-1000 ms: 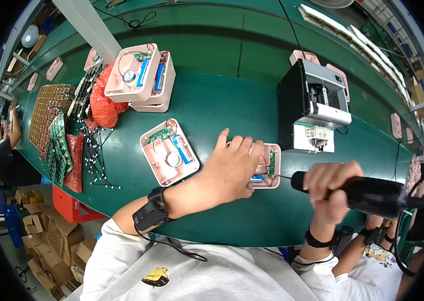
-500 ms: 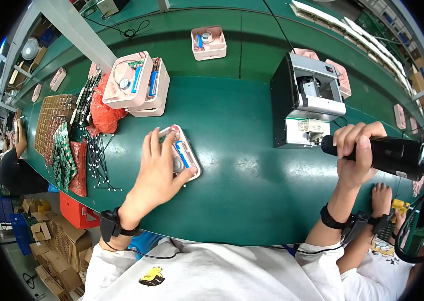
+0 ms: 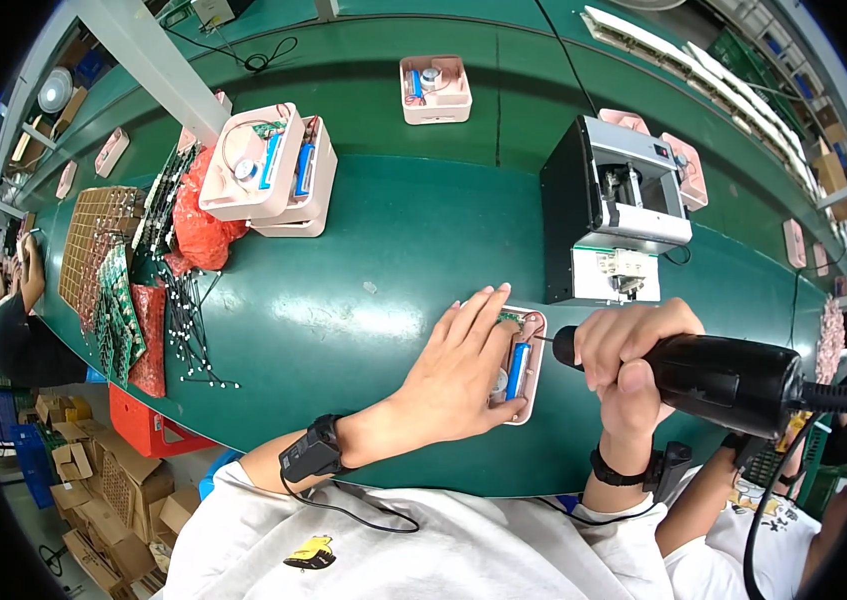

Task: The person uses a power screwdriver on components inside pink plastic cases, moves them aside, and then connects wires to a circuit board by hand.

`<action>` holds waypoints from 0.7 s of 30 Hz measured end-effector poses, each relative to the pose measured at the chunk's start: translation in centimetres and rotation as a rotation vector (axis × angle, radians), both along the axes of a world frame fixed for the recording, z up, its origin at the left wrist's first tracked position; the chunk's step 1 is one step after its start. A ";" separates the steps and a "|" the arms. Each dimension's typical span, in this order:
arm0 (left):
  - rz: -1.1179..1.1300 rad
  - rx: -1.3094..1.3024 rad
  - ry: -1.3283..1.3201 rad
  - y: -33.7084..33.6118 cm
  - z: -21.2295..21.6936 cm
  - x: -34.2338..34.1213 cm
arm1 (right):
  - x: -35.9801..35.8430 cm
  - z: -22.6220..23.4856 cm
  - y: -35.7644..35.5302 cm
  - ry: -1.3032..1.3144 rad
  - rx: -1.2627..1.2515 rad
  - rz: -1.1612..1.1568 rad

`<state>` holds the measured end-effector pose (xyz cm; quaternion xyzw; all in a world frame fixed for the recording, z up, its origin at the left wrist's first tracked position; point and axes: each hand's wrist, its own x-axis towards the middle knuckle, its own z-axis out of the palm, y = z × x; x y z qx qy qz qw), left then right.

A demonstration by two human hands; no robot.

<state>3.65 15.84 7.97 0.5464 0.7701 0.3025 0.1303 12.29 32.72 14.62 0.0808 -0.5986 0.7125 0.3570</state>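
My left hand [image 3: 453,375] spans a small pink plastic housing [image 3: 537,390] near the table's front edge, fingers stretched over its far end and thumb at its near end. Inside the housing show a blue battery [image 3: 517,372], part of a green circuit board and a reddish wire; my fingers cover its left side, partly hiding a round silver part. My right hand [image 3: 633,350] is wrapped round a black electric screwdriver [image 3: 728,385], held almost level. Its thin bit points left at the housing's upper right corner; whether it touches anything there I cannot tell.
A black-and-silver bench machine [image 3: 618,190] stands beyond my right hand. Stacked pink housings [image 3: 288,225], a red plastic bag [image 3: 208,220], black wires [image 3: 188,330] and circuit boards [image 3: 115,315] lie left. Another pink housing [image 3: 435,108] sits farther back. A co-worker's arm [image 3: 698,500] is close on my right.
My left hand and the pink housing have moved right and nearer me. The screwdriver has come left and down from beside the machine, its bit now at the housing. The far housing has shifted slightly right.
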 end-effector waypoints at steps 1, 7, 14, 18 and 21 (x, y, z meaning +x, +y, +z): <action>0.024 -0.007 0.000 0.0 0.0 0.0 | -0.3 -0.4 0.0 -0.009 -0.003 -0.006; 0.045 -0.061 0.052 0.5 0.2 0.1 | -1.7 -2.1 -0.1 -0.073 0.057 -0.070; 0.053 -0.078 0.134 0.6 0.7 -0.1 | -2.0 -2.2 0.2 -0.100 0.058 -0.048; 0.095 0.026 0.108 1.1 0.7 -0.8 | -1.5 -1.6 0.7 -0.043 -0.058 -0.001; 0.087 -0.025 0.069 2.1 0.6 -2.1 | -1.6 -1.4 1.0 -0.034 -0.040 0.016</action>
